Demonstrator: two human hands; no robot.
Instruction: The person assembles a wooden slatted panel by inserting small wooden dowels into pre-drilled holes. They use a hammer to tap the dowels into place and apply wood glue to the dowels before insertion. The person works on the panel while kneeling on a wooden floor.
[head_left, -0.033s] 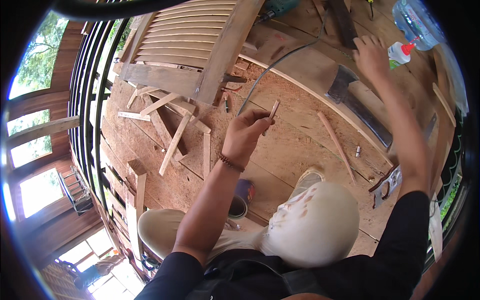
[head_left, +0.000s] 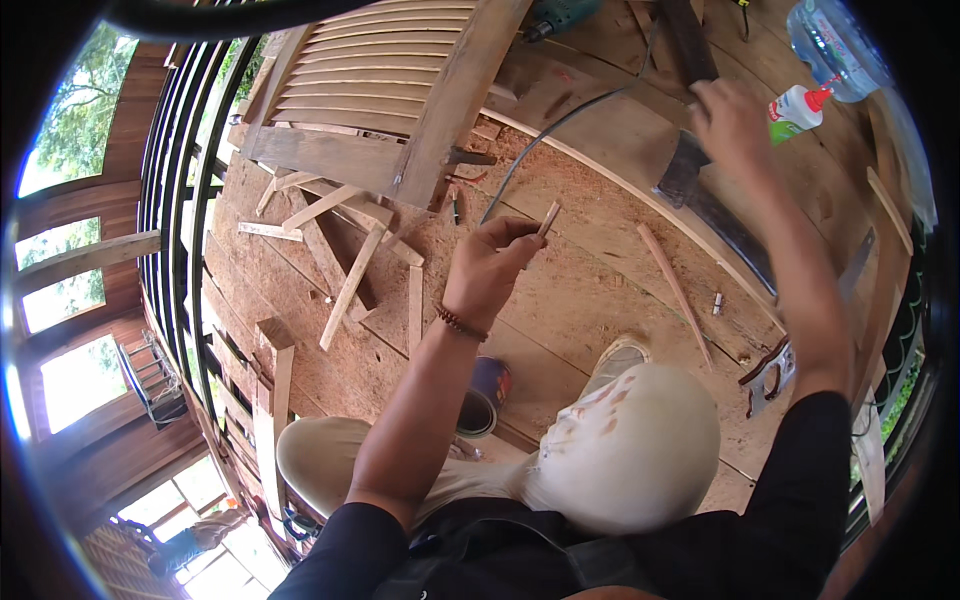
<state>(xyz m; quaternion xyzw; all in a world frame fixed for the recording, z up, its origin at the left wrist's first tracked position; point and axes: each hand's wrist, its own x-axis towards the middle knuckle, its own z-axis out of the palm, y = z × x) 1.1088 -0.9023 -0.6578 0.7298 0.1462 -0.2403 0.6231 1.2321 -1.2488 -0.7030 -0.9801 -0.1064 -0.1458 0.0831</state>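
Head view is showing the right hand [head_left: 735, 125] shifting away from the white-green plastic bottle [head_left: 797, 111]; its grip I cannot tell. Above the plank floor [head_left: 565, 315], the left hand [head_left: 490, 268] is steadily pinching 1 short brown wooden stick [head_left: 550, 217].

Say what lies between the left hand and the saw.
In the head view, a thin reddish wood strip lies between the left hand and the saw.

Plastic jug [head_left: 838, 50] upper right; handsaw [head_left: 781, 366] lower right; teal tool [head_left: 555, 15], possibly drill, at top.
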